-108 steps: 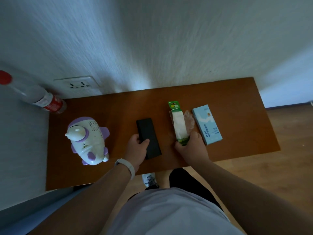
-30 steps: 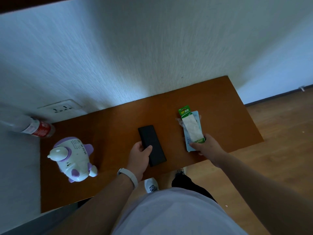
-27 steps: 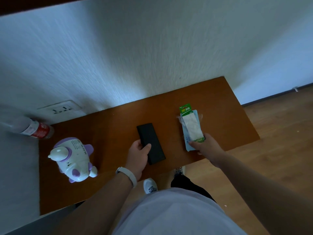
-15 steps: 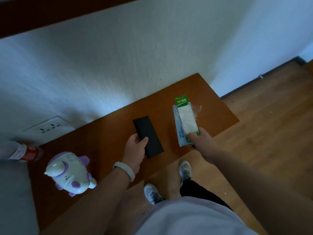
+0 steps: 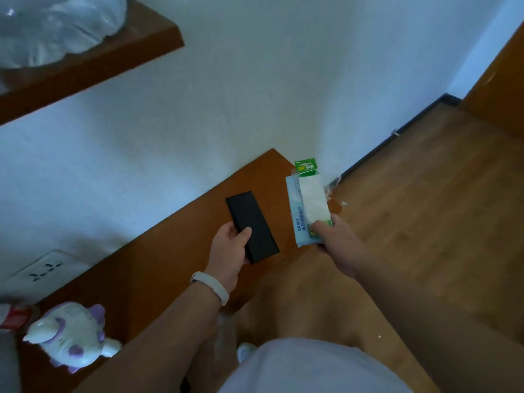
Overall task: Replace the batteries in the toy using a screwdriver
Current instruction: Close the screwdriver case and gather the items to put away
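— Toy [image 5: 71, 336] first: where does it sit?
— On the near left end of the worktop [image 5: 158, 265]. It is the white and purple figure, untouched and well apart from both hands. A bottle with a red label [image 5: 14, 316] is just beside it at the frame's edge.
— What has just changed?
— A few seconds ago the battery pack [image 5: 312, 199] and the pale blue box [image 5: 296, 219] lay side by side on the worktop. Now the pack lies on top of the box. The right hand [image 5: 337, 245] pinches both at their near end, thumb on top and fingers hidden beneath. They hang out past the worktop's right end, over the floor [image 5: 425, 222].
— And the left hand [image 5: 229, 248]?
— As before, its fingers hold the near end of the black case [image 5: 251, 225], thumb across the lid. I cannot tell whether the case is lifted clear.
— What does that mean for the job?
— I'd say the supplies are being gathered to carry off. Nothing has been done to the toy, so the work has hardly begun, and the toy must be fetched too. The blue box may be the screwdriver set, but its print is too small to be sure.
— The room?
— The brown wooden worktop stands against a white textured wall with a socket plate [image 5: 42, 270] low on the left. A shelf [image 5: 99, 63] of the same wood is up left, with a plastic bag [image 5: 56, 24] on it. There is plank flooring, a dark skirting [image 5: 397, 134] and dim light.
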Tool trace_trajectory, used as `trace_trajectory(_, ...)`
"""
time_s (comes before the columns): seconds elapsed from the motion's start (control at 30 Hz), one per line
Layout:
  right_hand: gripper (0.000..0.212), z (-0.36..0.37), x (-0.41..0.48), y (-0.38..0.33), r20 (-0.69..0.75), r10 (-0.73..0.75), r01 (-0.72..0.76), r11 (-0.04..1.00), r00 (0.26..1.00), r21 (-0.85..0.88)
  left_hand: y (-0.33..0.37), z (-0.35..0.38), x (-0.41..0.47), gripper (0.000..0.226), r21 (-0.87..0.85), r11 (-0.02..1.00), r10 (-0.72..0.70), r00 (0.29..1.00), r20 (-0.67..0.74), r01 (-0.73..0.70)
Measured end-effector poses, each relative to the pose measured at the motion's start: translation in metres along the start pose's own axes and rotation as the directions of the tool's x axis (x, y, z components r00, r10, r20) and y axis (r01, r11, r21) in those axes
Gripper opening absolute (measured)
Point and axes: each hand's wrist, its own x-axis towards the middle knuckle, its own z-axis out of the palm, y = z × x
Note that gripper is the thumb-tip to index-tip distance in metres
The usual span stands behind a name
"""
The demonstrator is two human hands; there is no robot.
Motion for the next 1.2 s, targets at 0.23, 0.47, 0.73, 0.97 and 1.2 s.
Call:
trace_trajectory(0.23,0.03,-0.144,-0.03,0.001,-0.172,-0.052,0.058,0.998,0.984,0.031,0.001,0.146,-0.023,0.026,0.035,0.999,-0.016,0.991,0.133,0.011)
trace_trajectory(0.47,0.029,-0.267,-0.067,0.017,-0.35,-0.049,0.077,0.995,0.935,0.069,-0.004,0.284,-0.051,0.017,0.08,0.997,-0.018,0.944,0.329,-0.009)
trace_trajectory(0.73,0.029,-0.346,-0.088,0.037,-0.51,0.021,0.092,0.976,0.86,0.196,0.003,0.385,-0.058,0.031,0.19,0.98,-0.036,0.866,0.499,-0.068)
trace_trajectory(0.97,0.031,-0.396,-0.058,0.031,-0.604,0.1,0.068,0.966,0.79,0.248,0.009,0.461,-0.013,0.027,0.212,0.975,-0.078,0.792,0.606,-0.066)
trace_trajectory(1.2,0.029,-0.458,0.014,-0.01,-0.686,0.17,0.048,0.957,0.708,0.286,0.029,0.553,0.073,0.026,0.266,0.964,-0.191,0.721,0.666,0.011)
